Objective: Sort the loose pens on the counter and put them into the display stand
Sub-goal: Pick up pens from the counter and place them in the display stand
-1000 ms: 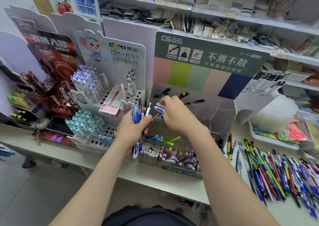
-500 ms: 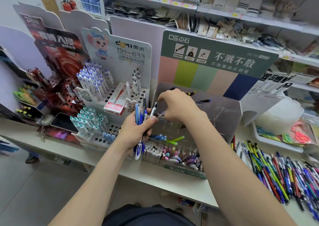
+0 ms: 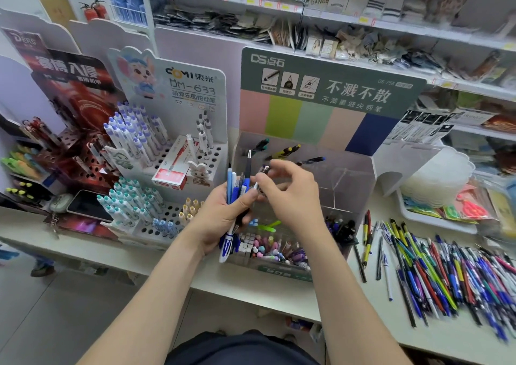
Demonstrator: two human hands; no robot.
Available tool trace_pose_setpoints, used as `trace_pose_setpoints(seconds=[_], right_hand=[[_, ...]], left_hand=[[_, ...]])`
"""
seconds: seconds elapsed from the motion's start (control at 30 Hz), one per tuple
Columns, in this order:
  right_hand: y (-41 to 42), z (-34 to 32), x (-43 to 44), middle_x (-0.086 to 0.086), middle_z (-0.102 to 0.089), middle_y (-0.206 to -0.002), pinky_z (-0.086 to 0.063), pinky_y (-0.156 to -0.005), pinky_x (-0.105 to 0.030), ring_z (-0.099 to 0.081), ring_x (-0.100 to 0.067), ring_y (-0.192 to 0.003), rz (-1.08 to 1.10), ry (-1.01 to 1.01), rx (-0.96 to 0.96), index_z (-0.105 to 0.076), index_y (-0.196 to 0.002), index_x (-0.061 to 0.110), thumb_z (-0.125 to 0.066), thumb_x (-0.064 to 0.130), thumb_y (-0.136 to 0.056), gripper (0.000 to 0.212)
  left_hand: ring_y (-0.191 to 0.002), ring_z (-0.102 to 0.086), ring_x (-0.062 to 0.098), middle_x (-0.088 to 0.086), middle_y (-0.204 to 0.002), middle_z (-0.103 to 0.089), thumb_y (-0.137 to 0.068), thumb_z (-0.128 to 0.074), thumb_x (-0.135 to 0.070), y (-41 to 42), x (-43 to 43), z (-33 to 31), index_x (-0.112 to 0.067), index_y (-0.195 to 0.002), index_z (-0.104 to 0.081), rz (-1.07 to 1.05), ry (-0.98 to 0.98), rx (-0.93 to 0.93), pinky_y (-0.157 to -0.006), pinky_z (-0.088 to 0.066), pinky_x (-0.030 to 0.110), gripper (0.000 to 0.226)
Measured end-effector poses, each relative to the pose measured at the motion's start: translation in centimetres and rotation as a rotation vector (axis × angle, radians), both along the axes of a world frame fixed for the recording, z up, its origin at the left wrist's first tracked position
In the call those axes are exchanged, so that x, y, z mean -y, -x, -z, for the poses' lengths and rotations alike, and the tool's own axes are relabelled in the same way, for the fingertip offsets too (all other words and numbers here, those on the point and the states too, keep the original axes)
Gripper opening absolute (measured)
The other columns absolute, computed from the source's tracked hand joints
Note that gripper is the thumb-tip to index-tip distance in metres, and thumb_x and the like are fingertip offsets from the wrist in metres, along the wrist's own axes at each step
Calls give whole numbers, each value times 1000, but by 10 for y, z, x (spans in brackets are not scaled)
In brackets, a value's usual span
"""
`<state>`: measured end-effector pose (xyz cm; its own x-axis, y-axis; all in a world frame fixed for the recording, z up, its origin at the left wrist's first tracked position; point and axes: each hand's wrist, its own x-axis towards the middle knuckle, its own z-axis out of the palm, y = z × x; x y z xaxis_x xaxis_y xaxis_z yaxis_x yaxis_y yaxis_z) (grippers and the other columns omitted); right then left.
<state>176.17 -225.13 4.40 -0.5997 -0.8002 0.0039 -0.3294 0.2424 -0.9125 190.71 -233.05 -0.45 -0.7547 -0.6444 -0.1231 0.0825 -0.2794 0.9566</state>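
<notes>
1. Packed shelves (image 3: 335, 15) fill the back wall of the shop; grey floor (image 3: 55, 309) shows lower left.
2. The white tabletop (image 3: 251, 289) runs across, with a bare strip along its near edge in front of the stands.
3. The display stand (image 3: 349, 180), clear-walled under a green header (image 3: 329, 85), sits mid-tabletop, with a white stand (image 3: 178, 94) just beside it on the left.
4. The loose pens (image 3: 435, 269) lie flat at the right, most slanting from far left to near right.
5. The left hand (image 3: 220, 216), in front of the display stand, has its fingers curled round a bundle of pens (image 3: 237, 183) held near upright, with ends poking out below.
6. The right hand (image 3: 293, 197) pinches one dark pen (image 3: 261, 176) at the bundle's top between thumb and forefinger; its other fingers are spread and blurred.
</notes>
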Motion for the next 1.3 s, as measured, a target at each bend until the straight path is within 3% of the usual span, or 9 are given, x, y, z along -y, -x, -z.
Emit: trace_pose_setpoints(seconds=[0.1,0.2,0.37,0.53,0.77,0.93,1.0,1.1,1.3], right_hand=[[7,-2,-12,0,-77,-82,-61,-76,-37,-73,-10,-72,-13,64,220,-77,-104,21,-69,26,-102,11],[16,-5,-18,-5,-78,-90,-60,-64,-29,-76,-9,-79,216,273,359,-69,-115,13,-56,23,-110,18],[46,-3,-26,1,-77,-86,-54,-78,-23,-70,-10,-82,420,489,141,-62,-123,13,-49,20,-113,18],[78,-1,-35,-9,-70,-116,-53,-92,-30,-69,-17,-104,600,662,-295,-52,-131,1,-42,8,-113,21],[121,39,-27,2,-72,-108,-48,-91,-41,-66,-24,-101,339,285,-613,-65,-124,14,-62,12,-104,20],[112,45,-37,-1,-69,-124,-38,-95,-39,-54,-28,-118,401,142,-746,-73,-126,20,-70,22,-100,26],[94,34,-47,3,-67,-111,-46,-92,-36,-56,-21,-106,366,261,-677,-76,-115,22,-73,25,-98,18],[69,11,-59,10,-73,-81,-57,-73,-31,-70,-10,-77,107,211,-205,-78,-90,25,-85,36,-89,13],[67,1,-61,3,-77,-77,-60,-71,-30,-74,-11,-69,2,12,161,-78,-91,23,-87,31,-87,13]], left_hand=[[-58,-49,16,4,-81,-67,-109,-57,-26,11,-6,-9,-6,-114,-65,71,35,16,-49,-39,25,23],[-57,-51,18,15,-103,-74,-109,-54,-34,25,-12,-15,-10,-133,-61,102,24,30,-46,-37,25,34],[-55,-47,17,8,-93,-68,-107,-55,-41,44,-21,-13,-15,-132,-63,58,-34,79,-47,-34,26,37],[-53,-40,12,-1,-77,-50,-102,-57,-45,62,-32,-16,-10,-133,-59,44,-225,33,-47,-33,24,46],[-53,-33,9,-2,-77,-45,-102,-45,-64,78,-43,-23,-8,-139,-56,89,-345,8,-46,-28,22,68],[-51,-30,7,-2,-76,-45,-94,-40,-74,87,-47,-25,-10,-140,-57,85,-396,2,-46,-25,21,81],[-49,-31,7,-2,-75,-46,-92,-41,-77,90,-50,-25,-9,-131,-62,93,-401,10,-45,-26,20,81],[-47,-32,8,0,-68,-46,-92,-38,-80,94,-53,-27,-11,-96,-61,90,-364,59,-46,-23,22,73],[-48,-35,12,3,-66,-48,-99,-33,-75,94,-56,-27,-10,-105,-61,65,-251,81,-48,-25,24,71]])
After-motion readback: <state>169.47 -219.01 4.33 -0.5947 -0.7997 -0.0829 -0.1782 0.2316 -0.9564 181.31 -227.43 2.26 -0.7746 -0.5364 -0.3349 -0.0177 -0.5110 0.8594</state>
